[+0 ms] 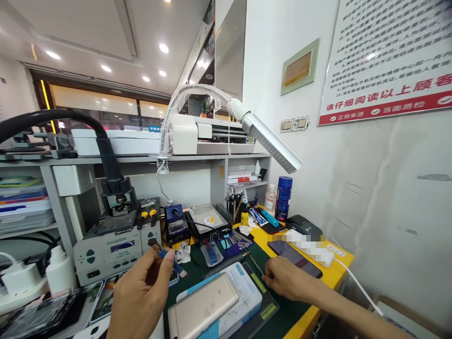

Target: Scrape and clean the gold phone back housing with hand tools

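My left hand (139, 296) pinches a small blue flex cable (173, 262) between thumb and fingers; a dark piece at its upper end rises above the fingertips. My right hand (287, 280) is closed at the right of the green mat, with its fingers on the end of thin metal tweezers (254, 262). Between the hands, a gold phone (205, 308) lies back side up on a white and blue box (247, 288). Part of a blue-edged phone (174, 278) shows behind my left hand.
A grey repair station (113, 254) stands at left, beside a white bottle (60, 270). A heating plate (208, 219) and blue spray can (284, 197) are at the back. A dark phone (294, 258) and white power strip (307, 247) lie at right. A lamp (271, 143) hangs overhead.
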The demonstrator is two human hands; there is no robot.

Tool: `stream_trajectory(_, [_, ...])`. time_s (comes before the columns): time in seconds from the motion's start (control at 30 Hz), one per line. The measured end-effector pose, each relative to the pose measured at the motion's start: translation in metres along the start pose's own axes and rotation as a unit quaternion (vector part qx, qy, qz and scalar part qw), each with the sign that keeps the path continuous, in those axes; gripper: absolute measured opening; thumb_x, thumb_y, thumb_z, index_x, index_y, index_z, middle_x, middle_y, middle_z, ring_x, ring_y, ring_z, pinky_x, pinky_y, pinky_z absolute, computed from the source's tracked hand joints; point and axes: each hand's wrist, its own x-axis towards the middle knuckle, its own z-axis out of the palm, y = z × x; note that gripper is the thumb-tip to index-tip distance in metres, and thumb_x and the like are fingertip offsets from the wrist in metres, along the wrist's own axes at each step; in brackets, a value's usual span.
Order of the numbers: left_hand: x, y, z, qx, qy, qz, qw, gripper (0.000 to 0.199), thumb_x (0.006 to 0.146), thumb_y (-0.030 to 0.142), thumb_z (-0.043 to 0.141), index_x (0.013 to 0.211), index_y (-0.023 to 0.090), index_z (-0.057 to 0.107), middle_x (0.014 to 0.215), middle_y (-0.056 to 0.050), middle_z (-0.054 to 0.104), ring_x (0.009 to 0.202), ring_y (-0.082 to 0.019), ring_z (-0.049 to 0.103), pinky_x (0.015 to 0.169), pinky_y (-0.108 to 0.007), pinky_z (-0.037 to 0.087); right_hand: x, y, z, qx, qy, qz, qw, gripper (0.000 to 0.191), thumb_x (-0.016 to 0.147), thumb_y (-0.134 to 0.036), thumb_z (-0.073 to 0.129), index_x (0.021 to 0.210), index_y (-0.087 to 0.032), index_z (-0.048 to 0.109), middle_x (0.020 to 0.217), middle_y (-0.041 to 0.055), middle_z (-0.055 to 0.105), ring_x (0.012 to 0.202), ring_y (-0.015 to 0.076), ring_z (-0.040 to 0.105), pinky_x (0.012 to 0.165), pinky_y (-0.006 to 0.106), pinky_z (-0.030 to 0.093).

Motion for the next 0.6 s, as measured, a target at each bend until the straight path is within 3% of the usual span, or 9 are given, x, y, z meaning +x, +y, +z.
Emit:
stream_trajectory(0.23, [-0.003,0.001,0.005,0.001,-0.016,0.05,0.999,0.042,0.089,0.061,0.052,0.068,0.025,0.051,0.052,0.007,0.05,0.048,-0.011,0.046,0.048,-0.019,0.038,0.015,0.006,-0.002,0.051,0.054,0.044,0.996,0.014,0.072,-0.024,0.073,0.063,-0.018,0.064,0.073,0.0094,0.071,0.077,0.022,0.068,0.06,0.024,0.041])
stream_trajectory(0.43, [-0.008,0.009,0.01,-0.015,-0.029,0.052,0.998,0.048,0.09,0.063,0.049,0.061,0.025,0.042,0.052,0.007,0.045,0.048,-0.011,0.044,0.046,-0.02,0.036,0.04,0.021,-0.043,0.195,0.126,0.051,0.971,0.018,0.086,-0.031,0.062,0.075,-0.017,0.065,0.058,0.0042,0.067,0.051,0.0162,0.063,0.05,0.023,0.045])
stream_trajectory(0.6, [-0.014,0.016,0.013,-0.025,-0.023,0.106,0.994,0.044,0.09,0.055,0.052,0.059,0.025,0.045,0.051,0.007,0.045,0.046,-0.01,0.043,0.044,-0.019,0.036,0.078,0.021,-0.075,0.32,0.169,0.0,0.932,0.038,0.095,-0.046,0.057,0.074,-0.015,0.062,0.065,0.0067,0.07,0.056,0.0161,0.067,0.057,0.025,0.054])
